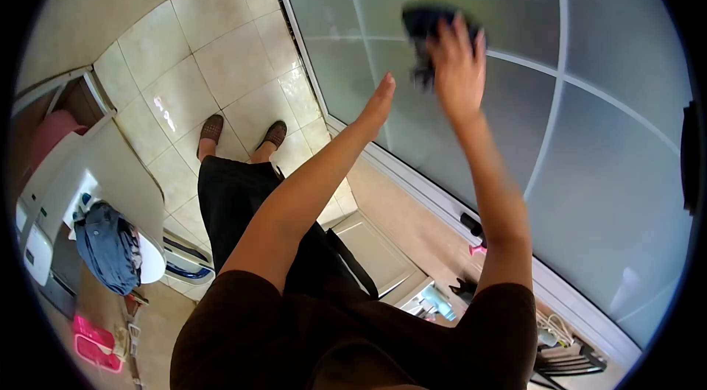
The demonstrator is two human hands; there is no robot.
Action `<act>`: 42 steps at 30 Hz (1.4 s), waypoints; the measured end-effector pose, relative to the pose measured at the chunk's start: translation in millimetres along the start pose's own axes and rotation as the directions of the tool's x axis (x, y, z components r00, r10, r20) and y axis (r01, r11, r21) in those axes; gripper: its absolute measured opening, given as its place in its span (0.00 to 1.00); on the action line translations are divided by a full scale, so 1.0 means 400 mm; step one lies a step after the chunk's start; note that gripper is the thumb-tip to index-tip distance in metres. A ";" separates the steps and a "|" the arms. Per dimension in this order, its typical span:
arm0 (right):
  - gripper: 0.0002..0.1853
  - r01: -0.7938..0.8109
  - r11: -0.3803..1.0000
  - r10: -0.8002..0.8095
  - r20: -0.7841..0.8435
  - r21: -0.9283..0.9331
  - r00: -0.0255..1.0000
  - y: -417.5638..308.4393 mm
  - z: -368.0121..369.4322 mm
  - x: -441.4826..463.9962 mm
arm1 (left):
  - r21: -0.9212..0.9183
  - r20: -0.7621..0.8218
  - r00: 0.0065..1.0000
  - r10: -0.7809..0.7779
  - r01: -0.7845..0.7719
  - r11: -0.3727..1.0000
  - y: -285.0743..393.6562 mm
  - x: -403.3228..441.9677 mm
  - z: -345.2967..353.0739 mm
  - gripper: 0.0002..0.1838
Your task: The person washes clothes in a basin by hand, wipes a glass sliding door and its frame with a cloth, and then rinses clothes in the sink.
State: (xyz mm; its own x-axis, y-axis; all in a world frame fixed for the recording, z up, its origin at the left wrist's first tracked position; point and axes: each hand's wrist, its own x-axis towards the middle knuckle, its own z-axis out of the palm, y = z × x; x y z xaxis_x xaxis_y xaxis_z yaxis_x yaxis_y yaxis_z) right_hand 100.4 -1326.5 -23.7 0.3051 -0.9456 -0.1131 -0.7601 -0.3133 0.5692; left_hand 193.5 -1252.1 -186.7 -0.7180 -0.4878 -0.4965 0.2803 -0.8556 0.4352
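A dark cloth (pixel 431 25), blurred by motion, lies bunched against the frosted glass door (pixel 501 0). My right hand (pixel 458 69) presses on it, its fingers spread over the cloth's right part. Lower and to the left, my left hand (pixel 381 101) is held near the door's metal frame (pixel 315 84), seen edge-on. Its fingers look stretched out and nothing shows in it. Pale bars cross the glass in a grid around the cloth.
Tiled floor (pixel 221 44) lies at the upper left. At the left, blue clothing (pixel 109 246) hangs over a white appliance (pixel 121 165). A pink basket (pixel 97 353) is at the lower left. A cabinet (pixel 375 254) and a light-blue bottle (pixel 440 303) are below the door.
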 end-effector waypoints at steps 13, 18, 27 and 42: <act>0.22 0.504 0.850 -0.376 0.497 -0.150 0.782 -0.313 0.504 0.028 | 0.407 0.201 0.908 0.368 -0.419 0.812 -0.409 0.022 0.087 0.42; 0.20 0.638 0.730 -0.588 0.701 0.245 0.403 -0.321 0.527 -0.094 | 0.412 0.212 0.942 0.261 -0.328 0.850 -0.397 -0.043 0.110 0.44; 0.19 0.231 0.893 -0.180 0.164 -0.385 0.970 -0.220 0.407 0.536 | 0.415 0.252 0.957 0.140 -0.238 0.878 -0.370 -0.039 0.038 0.40; 0.21 0.416 0.873 -0.478 0.615 0.254 0.627 -0.555 0.859 -0.193 | 0.732 -0.067 0.995 0.074 -0.002 0.682 -0.658 0.125 -0.307 0.26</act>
State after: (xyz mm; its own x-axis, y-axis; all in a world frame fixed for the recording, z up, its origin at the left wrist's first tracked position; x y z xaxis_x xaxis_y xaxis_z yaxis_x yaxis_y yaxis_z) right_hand 48.6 -1214.1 -421.1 0.2018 -0.4970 -0.8440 -0.6823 -0.6896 0.2429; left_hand 162.2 -1072.6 -418.4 -0.6510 -0.5606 -0.5118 -0.2738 -0.4555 0.8471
